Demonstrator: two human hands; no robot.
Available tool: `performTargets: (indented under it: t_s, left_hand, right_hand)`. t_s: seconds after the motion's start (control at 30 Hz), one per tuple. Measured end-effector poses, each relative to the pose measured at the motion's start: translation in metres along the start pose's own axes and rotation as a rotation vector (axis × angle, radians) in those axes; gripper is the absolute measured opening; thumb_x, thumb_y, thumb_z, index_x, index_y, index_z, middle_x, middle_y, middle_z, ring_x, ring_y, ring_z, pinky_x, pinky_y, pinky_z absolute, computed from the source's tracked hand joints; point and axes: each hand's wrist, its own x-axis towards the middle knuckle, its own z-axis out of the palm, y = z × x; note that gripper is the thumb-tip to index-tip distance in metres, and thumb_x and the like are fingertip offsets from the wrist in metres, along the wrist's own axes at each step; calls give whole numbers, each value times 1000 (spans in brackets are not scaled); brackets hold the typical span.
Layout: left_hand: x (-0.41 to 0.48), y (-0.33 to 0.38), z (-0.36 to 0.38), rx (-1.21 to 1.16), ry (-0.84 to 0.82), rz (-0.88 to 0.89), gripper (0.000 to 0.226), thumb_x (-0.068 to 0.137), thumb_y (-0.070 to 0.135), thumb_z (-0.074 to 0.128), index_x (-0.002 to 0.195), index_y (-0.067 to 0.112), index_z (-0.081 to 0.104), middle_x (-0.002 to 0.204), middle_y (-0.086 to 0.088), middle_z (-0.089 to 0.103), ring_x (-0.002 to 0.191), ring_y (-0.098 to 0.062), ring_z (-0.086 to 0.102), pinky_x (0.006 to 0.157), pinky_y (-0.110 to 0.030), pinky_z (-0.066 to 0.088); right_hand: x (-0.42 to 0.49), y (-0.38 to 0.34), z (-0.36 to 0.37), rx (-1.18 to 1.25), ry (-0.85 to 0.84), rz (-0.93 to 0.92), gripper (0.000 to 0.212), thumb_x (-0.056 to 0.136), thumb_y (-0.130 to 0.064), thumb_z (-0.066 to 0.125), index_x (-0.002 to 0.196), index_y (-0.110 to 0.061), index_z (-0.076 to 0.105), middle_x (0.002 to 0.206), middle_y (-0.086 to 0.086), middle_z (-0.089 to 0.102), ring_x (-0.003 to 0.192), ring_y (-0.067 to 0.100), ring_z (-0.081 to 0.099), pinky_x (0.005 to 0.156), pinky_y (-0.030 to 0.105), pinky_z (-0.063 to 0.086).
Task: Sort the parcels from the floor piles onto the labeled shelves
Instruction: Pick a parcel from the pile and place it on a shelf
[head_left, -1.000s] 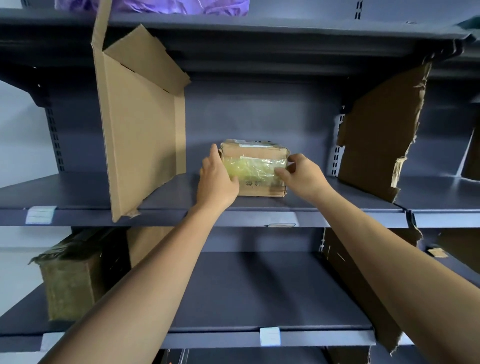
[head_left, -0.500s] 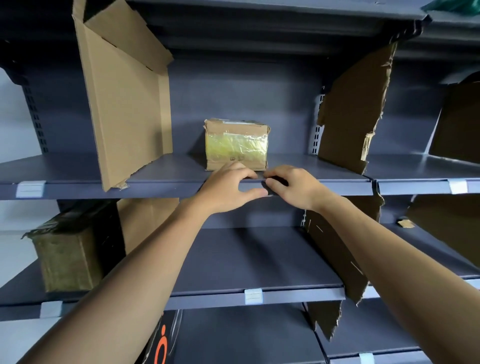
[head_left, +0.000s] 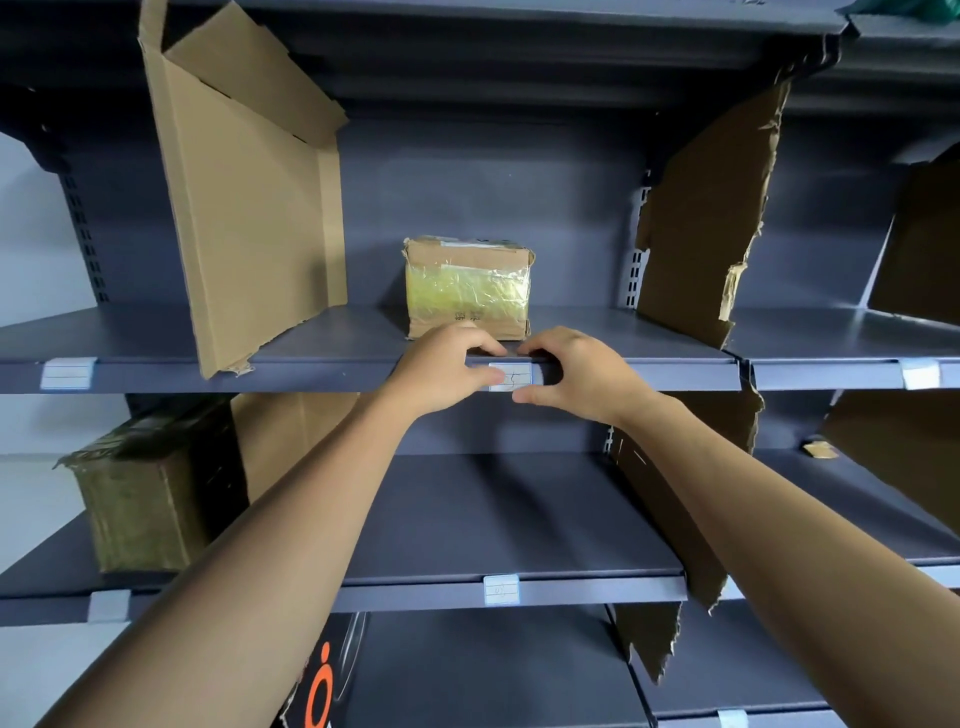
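A small cardboard parcel (head_left: 467, 286) wrapped in yellowish tape stands alone on the upper grey shelf (head_left: 322, 374), set back from the front edge. Neither hand touches it. Both hands are at the shelf's front edge just below the parcel. My left hand (head_left: 441, 369) curls its fingers over the top of the lip with the thumb underneath. My right hand (head_left: 576, 374) holds the lip the same way from the right. Between them shows a white label (head_left: 511, 375) on the edge strip.
Tall cardboard dividers stand left (head_left: 244, 208) and right (head_left: 701, 223) of the parcel's bay. A tape-wrapped box (head_left: 140, 509) sits on the lower shelf at the left. The lower shelf carries its own label (head_left: 501, 590). A black box with an orange mark (head_left: 322, 686) is below.
Both hands let go of the parcel, which stays on the shelf, and dropped back to the shelf's front edge, where they now hold the lip beside the label.
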Motion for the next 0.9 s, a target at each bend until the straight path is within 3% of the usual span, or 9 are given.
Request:
performTargets:
  t_s: [0.07,0.2,0.3,0.4,0.63,0.8,0.9]
  left_hand:
    - [3,-1,0,-27,-1,-17,25,86,20,73,111,22,72,105,11,58,105,-13,56,89,-27,41]
    - [8,-3,-1,-44,-28,-17,23,87,20,73,110,21,73,101,13,57,105,-13,56,96,-31,43]
    - [10,-5,2,-68,-4,-22,19,89,22,71,108,23,73,102,12,57,105,-11,55,91,-28,41]
    - [11,-6,4,-54,4,-32,17,90,26,68,107,26,73,108,11,58,105,-8,53,85,-26,35]
    - [11,-5,4,-8,-31,-2,24,94,14,56,111,23,71,114,3,59,110,-19,55,97,-38,44]
    - [3,14,4,-128,138,58,33,93,-1,44,107,13,71,107,5,57,109,-18,55,92,-22,39]
    - [1,36,11,-185,166,80,33,92,-3,44,101,13,71,105,3,60,108,-21,57,95,-29,44]
  right_hand:
    - [4,1,2,10,24,11,54,76,-45,79,122,-23,62,119,-7,62,108,13,55,92,28,43]
    - [7,4,-1,127,38,59,36,84,-41,74,115,-22,69,115,-7,68,100,9,59,86,22,42]
    - [10,0,1,189,88,139,19,89,-36,70,103,-24,73,102,-4,73,93,13,65,86,28,50]
    - [12,-4,3,216,111,194,13,90,-31,69,99,-24,75,102,-7,74,95,14,65,88,30,51]
    - [6,-14,0,169,74,227,21,96,-23,61,113,-22,72,111,-5,72,102,13,64,93,25,47]
    - [-11,-22,-3,109,130,188,31,99,-11,48,121,-17,69,122,-4,67,111,14,59,90,16,39]
    - [-29,-19,-17,152,171,238,32,101,-12,45,123,-17,67,120,-6,66,110,12,58,85,11,33]
